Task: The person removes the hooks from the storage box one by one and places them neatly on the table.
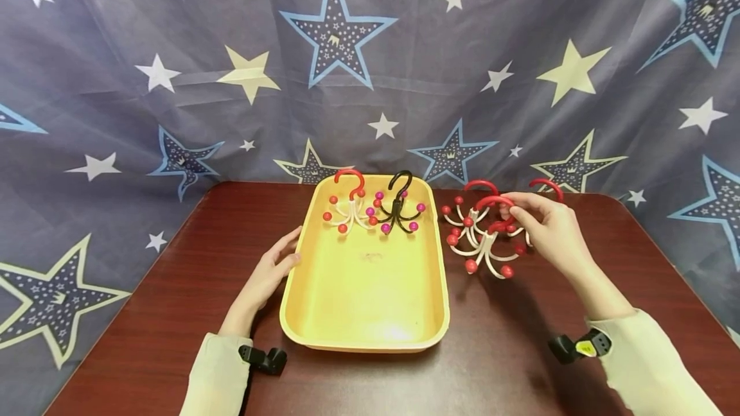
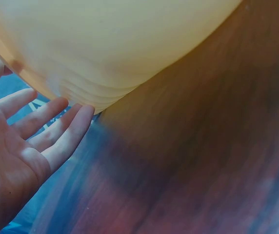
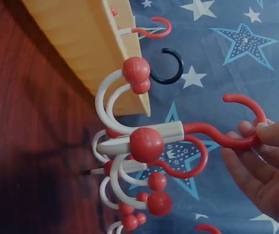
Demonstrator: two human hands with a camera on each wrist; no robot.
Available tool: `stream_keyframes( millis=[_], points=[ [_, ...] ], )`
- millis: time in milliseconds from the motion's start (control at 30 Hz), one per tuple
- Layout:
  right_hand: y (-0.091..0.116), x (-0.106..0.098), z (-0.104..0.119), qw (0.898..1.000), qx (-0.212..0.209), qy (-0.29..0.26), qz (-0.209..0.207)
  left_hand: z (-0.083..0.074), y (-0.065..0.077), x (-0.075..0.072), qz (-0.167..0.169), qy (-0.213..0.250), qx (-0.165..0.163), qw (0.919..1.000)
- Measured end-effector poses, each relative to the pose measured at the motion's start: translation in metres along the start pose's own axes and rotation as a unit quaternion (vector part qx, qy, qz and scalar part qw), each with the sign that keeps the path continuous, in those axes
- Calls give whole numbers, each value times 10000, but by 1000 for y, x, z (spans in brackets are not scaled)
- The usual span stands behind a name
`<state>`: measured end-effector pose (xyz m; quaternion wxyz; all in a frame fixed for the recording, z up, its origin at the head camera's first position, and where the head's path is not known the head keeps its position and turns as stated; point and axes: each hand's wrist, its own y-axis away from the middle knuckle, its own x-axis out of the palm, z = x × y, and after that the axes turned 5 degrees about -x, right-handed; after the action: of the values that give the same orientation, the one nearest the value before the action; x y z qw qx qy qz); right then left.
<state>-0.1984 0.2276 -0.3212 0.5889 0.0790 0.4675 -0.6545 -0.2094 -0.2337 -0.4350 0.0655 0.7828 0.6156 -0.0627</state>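
Head view: on the table (image 1: pixel 491 377) sits a yellow tray (image 1: pixel 370 294), its side touched by the left hand (image 1: pixel 268 275), fingers loosely straight. Right of it, the right hand (image 1: pixel 552 230) pinches a red-hooked hanger (image 1: pixel 487 246), partly covering a second hanger (image 1: pixel 474 217); the hand mostly hides a third hanger (image 1: pixel 554 186).

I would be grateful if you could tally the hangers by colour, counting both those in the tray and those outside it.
White-and-red hangers: 4, including the one in the right hand
Black hanger: 1
Total: 5
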Motion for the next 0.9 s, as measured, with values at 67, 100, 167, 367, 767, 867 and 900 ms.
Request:
stream_keyframes(
  millis=[67,100,167,367,767,867,900],
  points=[
    [2,2,-3,10000,-24,0,34,0,0,0,21,37,-1,10000],
    [3,3,-5,10000,-43,2,59,0,0,0,18,49,-4,10000],
    [5,5,-9,9999,-55,40,100,1,0,0,18,67,-6,10000],
    [9,12,-17,9996,25,248,121,1,1,-1,-22,-29,-20,10000],
    [20,20,-31,9995,192,269,5,4,0,0,-42,-82,41,9999],
    [20,20,-32,9994,235,256,12,3,-1,0,-35,-59,46,10000],
    [19,20,-32,9994,235,267,29,2,-1,0,-37,-61,42,10000]
  ],
)
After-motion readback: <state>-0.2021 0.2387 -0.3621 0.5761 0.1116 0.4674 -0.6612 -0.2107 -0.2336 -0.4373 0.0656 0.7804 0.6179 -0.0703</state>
